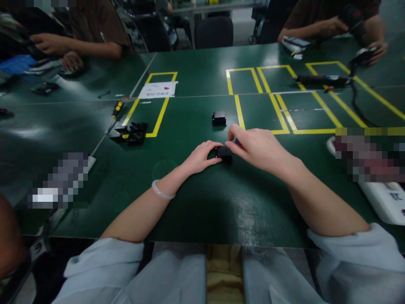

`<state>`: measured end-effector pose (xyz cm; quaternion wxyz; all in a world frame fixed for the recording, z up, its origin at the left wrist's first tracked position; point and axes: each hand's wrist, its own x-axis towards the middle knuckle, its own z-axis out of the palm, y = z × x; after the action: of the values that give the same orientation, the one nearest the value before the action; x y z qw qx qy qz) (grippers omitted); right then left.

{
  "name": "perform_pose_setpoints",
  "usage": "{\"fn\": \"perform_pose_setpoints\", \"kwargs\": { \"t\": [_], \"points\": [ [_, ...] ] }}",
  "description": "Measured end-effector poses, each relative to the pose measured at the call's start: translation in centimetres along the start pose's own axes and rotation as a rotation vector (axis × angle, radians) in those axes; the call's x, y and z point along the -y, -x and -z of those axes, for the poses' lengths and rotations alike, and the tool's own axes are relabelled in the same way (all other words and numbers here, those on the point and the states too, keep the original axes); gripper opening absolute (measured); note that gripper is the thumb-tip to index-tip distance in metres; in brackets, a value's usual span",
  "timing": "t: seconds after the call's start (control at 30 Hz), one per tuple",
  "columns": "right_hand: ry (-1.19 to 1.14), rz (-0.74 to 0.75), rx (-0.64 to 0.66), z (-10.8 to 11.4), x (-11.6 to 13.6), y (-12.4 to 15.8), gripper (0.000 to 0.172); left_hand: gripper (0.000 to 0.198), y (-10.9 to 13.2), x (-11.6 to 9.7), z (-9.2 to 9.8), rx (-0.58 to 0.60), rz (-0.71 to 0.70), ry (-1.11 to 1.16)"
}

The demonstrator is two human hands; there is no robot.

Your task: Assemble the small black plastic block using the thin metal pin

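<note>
My left hand [201, 157] lies low on the green table, its thumb and fingers closed round the left end of a small black box-shaped part [224, 154]. At the right end of that part, my right hand [259, 145] is curled in a pinch. Something dark shows near its fingertips, too small and hidden to name. Just beyond both hands sits a second small black box-shaped part [219, 118], touched by neither.
Several black plastic pieces [134, 133] lie to the left, near a yellow-and-black screwdriver [117, 109] and a white paper label [158, 89]. A corded black tool [322, 80] rests at the far right. Two co-workers' hands [52, 43] [335, 27] are busy across the table [190, 202].
</note>
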<state>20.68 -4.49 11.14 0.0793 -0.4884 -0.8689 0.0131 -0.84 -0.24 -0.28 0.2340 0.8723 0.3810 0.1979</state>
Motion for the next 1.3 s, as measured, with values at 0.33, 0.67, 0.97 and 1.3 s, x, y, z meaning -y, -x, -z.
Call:
{"fn": "perform_pose_setpoints", "kwargs": {
  "t": [0.33, 0.67, 0.97, 1.3],
  "points": [
    [0.01, -0.017, 0.005, 0.04, 0.12, 0.02, 0.029, 0.045, 0.07, -0.13, 0.07, -0.009, -0.027, 0.005],
    [0.015, -0.006, -0.012, -0.18, 0.02, 0.06, 0.027, 0.044, 0.11, -0.07, 0.09, -0.015, -0.035, 0.012],
    [0.005, 0.0, 0.006, 0.02, 0.09, 0.07, 0.024, 0.045, 0.08, -0.26, 0.14, 0.001, -0.01, 0.011],
    [-0.005, 0.007, -0.017, -0.17, 0.0, 0.1, 0.026, 0.045, 0.05, 0.05, -0.05, -0.02, -0.042, -0.003]
  ]
}}
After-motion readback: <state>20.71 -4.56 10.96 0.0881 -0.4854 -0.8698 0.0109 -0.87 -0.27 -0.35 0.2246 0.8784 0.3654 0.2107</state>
